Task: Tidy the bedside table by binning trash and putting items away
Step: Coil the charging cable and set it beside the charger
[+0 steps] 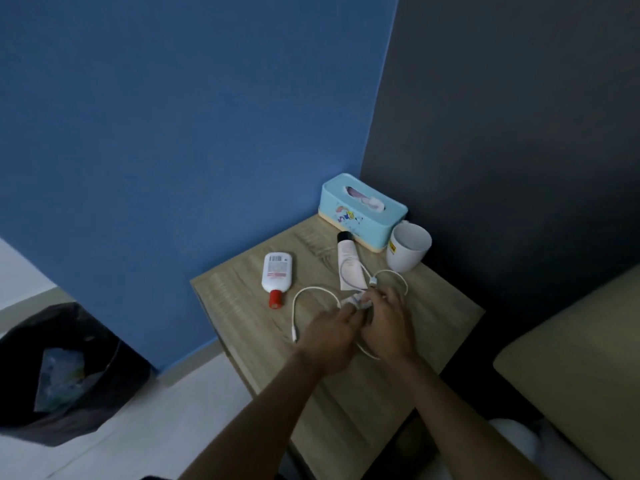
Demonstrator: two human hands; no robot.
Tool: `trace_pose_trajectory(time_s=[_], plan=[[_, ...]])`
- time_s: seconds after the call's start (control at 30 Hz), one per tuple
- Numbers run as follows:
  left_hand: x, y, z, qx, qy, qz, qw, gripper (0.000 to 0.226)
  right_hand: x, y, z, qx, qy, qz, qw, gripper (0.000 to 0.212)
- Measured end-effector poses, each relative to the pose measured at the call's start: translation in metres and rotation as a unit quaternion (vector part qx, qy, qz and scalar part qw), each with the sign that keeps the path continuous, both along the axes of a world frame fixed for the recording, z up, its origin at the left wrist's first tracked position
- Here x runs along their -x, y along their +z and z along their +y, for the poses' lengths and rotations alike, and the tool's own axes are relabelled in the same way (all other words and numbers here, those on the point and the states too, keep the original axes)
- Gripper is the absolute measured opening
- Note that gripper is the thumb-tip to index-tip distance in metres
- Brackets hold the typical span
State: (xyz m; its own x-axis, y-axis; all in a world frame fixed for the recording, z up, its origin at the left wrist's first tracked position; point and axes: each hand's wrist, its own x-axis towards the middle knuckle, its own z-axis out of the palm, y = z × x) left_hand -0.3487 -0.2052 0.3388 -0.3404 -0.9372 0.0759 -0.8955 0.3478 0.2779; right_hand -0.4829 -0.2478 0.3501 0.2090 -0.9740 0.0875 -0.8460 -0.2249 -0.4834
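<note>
On the wooden bedside table (pixel 242 292) a white charging cable (pixel 313 289) lies in loops. My left hand (pixel 332 332) and my right hand (pixel 389 323) meet over the cable's middle, both closed on a small crumpled white wrapper (pixel 353 301) and the cable beneath it. A white bottle with a red cap (pixel 276 273) lies flat to the left. Behind the hands lies a white tube with a black cap (pixel 349 261). At the back right stands a white mug (pixel 408 247), with a light blue tissue box (pixel 362 211) in the corner.
A bin lined with a black bag (pixel 69 368), holding some trash, stands on the pale floor to the left of the table. A beige mattress edge (pixel 571 358) is at the right. Blue wall (pixel 173 133) and dark wall (pixel 519 116) meet behind the table.
</note>
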Motion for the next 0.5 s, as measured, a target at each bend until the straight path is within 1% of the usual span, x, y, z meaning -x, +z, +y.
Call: trace_pose_trajectory(time_s=[0.07,0.1,0.17,0.23,0.3,0.33,0.43,0.5], plan=[[-0.003,-0.005,0.001,-0.029,-0.007,-0.001,1.000,0.068,0.005,-0.001,0.007,-0.022,0.018,0.017,0.999,0.012],[-0.007,-0.008,0.002,-0.039,-0.011,-0.007,0.999,0.064,0.007,-0.001,0.014,-0.042,0.033,0.018,0.998,0.013],[-0.013,-0.006,0.004,-0.051,-0.017,-0.024,0.998,0.054,0.013,-0.005,0.028,-0.080,0.064,0.010,0.995,0.028],[-0.017,0.006,0.004,-0.029,-0.013,-0.035,0.999,0.046,0.017,-0.004,0.033,-0.084,0.082,0.006,0.993,0.037],[-0.022,0.028,0.002,-0.004,0.001,-0.043,0.999,0.039,0.017,0.009,0.028,-0.067,0.082,-0.003,0.994,0.033],[-0.025,0.042,-0.001,0.017,0.010,-0.038,0.999,0.035,0.017,0.022,0.024,-0.066,0.077,-0.022,0.995,0.031],[-0.037,0.085,-0.010,0.076,0.075,0.016,0.994,0.027,0.013,0.072,0.015,-0.094,0.090,-0.110,0.985,0.029],[-0.043,0.118,-0.014,0.100,0.128,0.080,0.983,0.012,0.009,0.107,0.014,-0.114,0.098,-0.146,0.978,0.021]])
